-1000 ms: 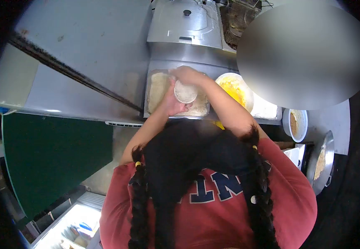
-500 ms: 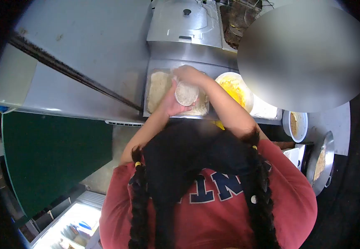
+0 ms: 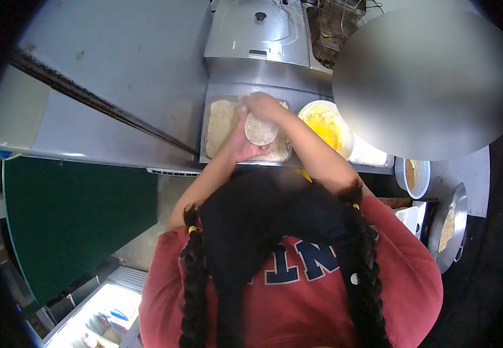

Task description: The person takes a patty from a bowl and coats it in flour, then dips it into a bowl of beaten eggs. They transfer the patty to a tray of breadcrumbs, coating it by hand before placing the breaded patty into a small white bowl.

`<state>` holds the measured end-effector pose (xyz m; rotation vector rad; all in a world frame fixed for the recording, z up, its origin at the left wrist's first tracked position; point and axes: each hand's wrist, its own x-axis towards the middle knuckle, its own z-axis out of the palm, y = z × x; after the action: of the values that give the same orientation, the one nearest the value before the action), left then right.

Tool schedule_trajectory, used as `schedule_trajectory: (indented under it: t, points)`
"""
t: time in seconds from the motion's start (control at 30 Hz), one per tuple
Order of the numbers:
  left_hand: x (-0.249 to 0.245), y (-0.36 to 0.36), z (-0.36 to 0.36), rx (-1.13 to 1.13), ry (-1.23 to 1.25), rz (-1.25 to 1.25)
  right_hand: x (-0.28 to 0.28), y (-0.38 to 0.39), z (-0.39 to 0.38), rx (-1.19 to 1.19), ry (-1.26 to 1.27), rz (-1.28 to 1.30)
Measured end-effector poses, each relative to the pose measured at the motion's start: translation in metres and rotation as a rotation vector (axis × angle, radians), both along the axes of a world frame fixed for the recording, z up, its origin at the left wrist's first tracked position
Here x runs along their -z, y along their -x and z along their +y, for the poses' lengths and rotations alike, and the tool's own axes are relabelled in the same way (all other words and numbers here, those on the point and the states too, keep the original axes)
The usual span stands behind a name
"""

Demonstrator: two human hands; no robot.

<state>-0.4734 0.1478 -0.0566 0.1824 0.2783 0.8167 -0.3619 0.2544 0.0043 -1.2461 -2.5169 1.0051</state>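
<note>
My left hand [image 3: 244, 145] is wrapped round a small round white tub [image 3: 261, 129] filled with a pale, crumbly powder. It holds the tub tilted over a shallow metal tray [image 3: 206, 156]. My right hand [image 3: 265, 107] is just above the tub's far left edge, with its fingers curled together. Motion smears the fingertips, and what they pinch is too small to make out. A pale, floury layer [image 3: 221, 124] covers the left part of the tray, and looser crumbs lie at its right end.
A white bowl [image 3: 347, 136] with yellow liquid stands right of the tray. Farther right are a small white tub [image 3: 401, 174] and a metal pan [image 3: 455, 243] with crumbs. A lidded steel unit [image 3: 251, 37] stands behind, a grey panel [image 3: 141, 69] at left.
The left hand and tub stay nearly in place, the tub tipping slightly. My right hand shifts only a little above it, its fingertips still blurred.
</note>
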Motion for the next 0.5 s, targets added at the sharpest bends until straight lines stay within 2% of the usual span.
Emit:
schedule_trajectory:
  t: [0.03, 0.1, 0.13, 0.2, 0.23, 0.3, 0.33, 0.4, 0.43, 0.5]
  points:
    - [0.004, 0.003, 0.004, 0.006, -0.001, 0.001, -0.003, 0.000, -0.005, 0.006, -0.001, 0.001]
    - [0.009, 0.006, 0.006, 0.152, -0.205, -0.336, -0.013, -0.001, -0.025, 0.205, -0.033, 0.088]
    - [-0.012, 0.000, -0.001, 0.149, -0.204, -0.336, 0.006, -0.002, -0.019, 0.202, -0.032, 0.088]
    - [-0.076, -0.017, -0.020, -0.222, 0.156, 0.126, 0.061, -0.004, -0.003, 0.293, -0.113, 0.090]
    - [-0.070, -0.016, -0.019, -0.225, 0.156, 0.128, 0.038, -0.002, -0.011, 0.291, -0.114, 0.092]
    - [-0.044, -0.018, -0.013, -0.231, 0.147, 0.186, -0.006, -0.003, -0.025, 0.369, 0.193, 0.019]
    - [-0.029, -0.014, -0.008, -0.234, 0.147, 0.184, -0.005, -0.005, -0.020, 0.367, 0.192, 0.016]
    - [0.002, 0.003, 0.002, -0.002, 0.010, -0.145, 0.007, -0.007, -0.004, 0.136, 0.174, 0.077]
    - [0.010, 0.006, 0.005, -0.002, 0.012, -0.145, 0.013, -0.005, -0.002, 0.136, 0.176, 0.076]
    - [0.021, 0.008, 0.011, 0.222, -0.206, -0.354, 0.024, -0.001, 0.000, -0.060, -0.054, 0.056]
